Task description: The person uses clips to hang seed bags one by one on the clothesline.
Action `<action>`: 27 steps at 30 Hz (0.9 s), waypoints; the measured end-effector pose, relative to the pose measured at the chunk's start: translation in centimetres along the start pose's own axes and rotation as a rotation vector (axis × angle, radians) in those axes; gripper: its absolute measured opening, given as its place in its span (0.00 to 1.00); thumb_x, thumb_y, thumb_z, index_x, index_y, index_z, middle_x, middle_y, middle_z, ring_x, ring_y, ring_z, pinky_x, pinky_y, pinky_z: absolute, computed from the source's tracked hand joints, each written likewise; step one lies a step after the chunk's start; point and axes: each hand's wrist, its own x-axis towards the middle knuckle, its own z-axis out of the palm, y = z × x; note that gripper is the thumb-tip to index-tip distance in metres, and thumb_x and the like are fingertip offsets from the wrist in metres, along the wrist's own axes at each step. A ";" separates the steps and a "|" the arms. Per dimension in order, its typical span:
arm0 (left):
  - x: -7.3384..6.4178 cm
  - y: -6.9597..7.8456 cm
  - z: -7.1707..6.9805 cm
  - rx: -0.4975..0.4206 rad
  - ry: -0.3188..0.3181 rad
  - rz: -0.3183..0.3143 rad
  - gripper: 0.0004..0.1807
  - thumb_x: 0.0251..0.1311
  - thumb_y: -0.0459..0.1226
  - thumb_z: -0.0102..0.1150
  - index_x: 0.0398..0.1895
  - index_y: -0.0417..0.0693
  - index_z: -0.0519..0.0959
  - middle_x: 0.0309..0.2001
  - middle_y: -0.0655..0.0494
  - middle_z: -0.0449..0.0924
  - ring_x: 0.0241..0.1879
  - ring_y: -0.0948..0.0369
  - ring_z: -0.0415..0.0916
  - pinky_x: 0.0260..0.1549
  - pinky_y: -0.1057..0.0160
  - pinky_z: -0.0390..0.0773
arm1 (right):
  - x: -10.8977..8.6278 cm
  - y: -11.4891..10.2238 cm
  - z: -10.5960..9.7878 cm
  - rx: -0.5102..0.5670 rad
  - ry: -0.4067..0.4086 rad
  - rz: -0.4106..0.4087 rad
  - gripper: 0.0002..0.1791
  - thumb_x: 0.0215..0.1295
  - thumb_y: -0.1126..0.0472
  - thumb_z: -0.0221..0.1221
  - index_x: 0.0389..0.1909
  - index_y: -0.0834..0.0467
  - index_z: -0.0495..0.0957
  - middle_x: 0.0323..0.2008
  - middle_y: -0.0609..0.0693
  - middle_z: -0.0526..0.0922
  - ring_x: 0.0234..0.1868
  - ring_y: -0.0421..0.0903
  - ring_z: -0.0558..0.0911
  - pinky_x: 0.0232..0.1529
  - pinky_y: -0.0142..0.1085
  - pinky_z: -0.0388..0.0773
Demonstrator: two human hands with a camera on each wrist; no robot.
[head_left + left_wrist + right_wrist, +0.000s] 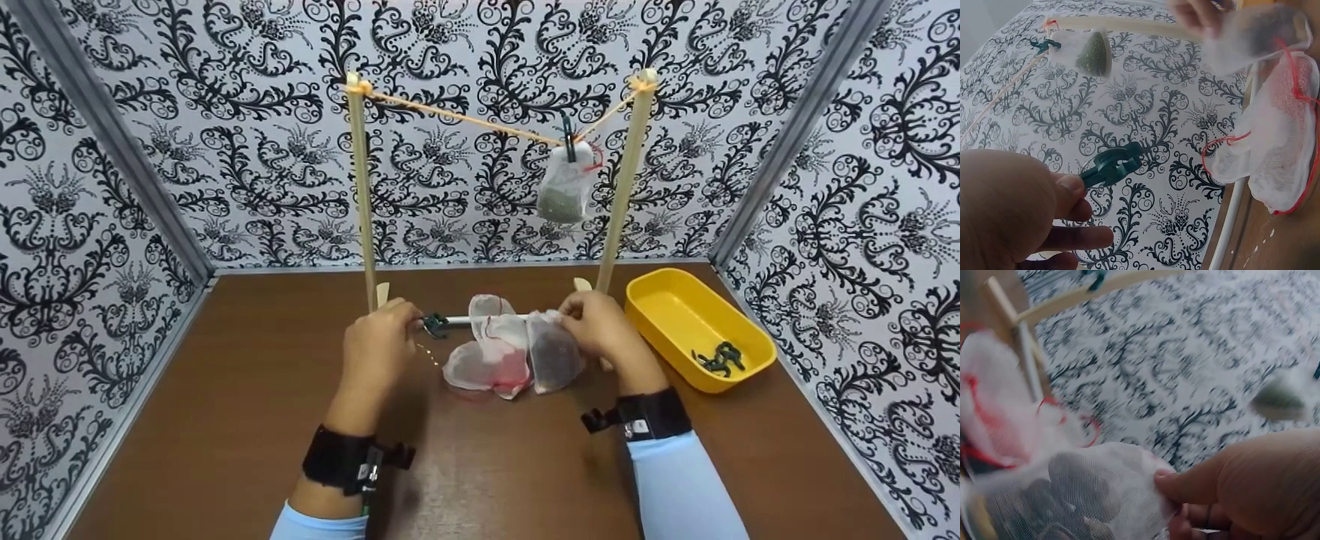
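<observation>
My left hand point(377, 346) pinches a dark green plastic clothes peg point(1109, 169) between thumb and forefinger, its jaws facing away from the palm. With thumb and fingertips, my right hand point(602, 324) grips the gathered top of a white mesh bag point(553, 358) with dark lumps inside. Beside it, other mesh bags point(491, 367) with red drawstrings lie on the table, one with pinkish-red contents. Above and behind, a mesh bag point(564, 196) with green contents hangs from an orange string point(465, 118), held by another green peg point(570, 139).
Two upright wooden posts point(362, 187) carry the string, which sags to the right. A white rod point(459, 320) runs low between them. At the right, a yellow tub point(664, 292) holds several green pegs point(718, 360). Patterned walls point(465, 60) enclose the brown table point(225, 420).
</observation>
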 end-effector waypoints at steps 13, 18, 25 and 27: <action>0.5 1.4 -0.6 -0.025 0.021 -0.007 0.03 0.64 0.32 0.79 0.37 0.47 0.92 0.37 0.57 0.94 0.31 0.45 0.93 0.28 0.43 0.91 | -0.3 -8.5 -5.1 -0.120 0.421 -0.300 0.11 0.80 0.58 0.69 0.47 0.63 0.90 0.45 0.61 0.92 0.46 0.62 0.90 0.54 0.56 0.90; 1.1 3.0 -1.1 -0.011 0.051 0.035 0.04 0.63 0.32 0.80 0.37 0.48 0.92 0.37 0.58 0.94 0.28 0.48 0.92 0.27 0.47 0.91 | 1.4 -12.4 -7.7 -0.235 0.550 -0.398 0.15 0.81 0.54 0.68 0.47 0.64 0.90 0.46 0.61 0.91 0.47 0.62 0.86 0.53 0.53 0.86; 6.7 5.4 -3.6 0.024 0.199 0.140 0.05 0.66 0.26 0.72 0.37 0.44 0.88 0.36 0.50 0.93 0.21 0.51 0.86 0.17 0.55 0.84 | 4.3 -15.7 -11.0 -0.317 0.556 -0.371 0.16 0.85 0.56 0.63 0.47 0.67 0.88 0.43 0.60 0.85 0.45 0.59 0.80 0.53 0.50 0.83; 9.2 6.2 -4.6 0.007 0.237 0.158 0.05 0.70 0.26 0.68 0.37 0.43 0.88 0.36 0.49 0.92 0.22 0.51 0.85 0.18 0.56 0.83 | 5.0 -16.0 -11.6 -0.330 0.541 -0.354 0.16 0.86 0.57 0.62 0.47 0.68 0.88 0.43 0.60 0.84 0.46 0.58 0.79 0.55 0.50 0.83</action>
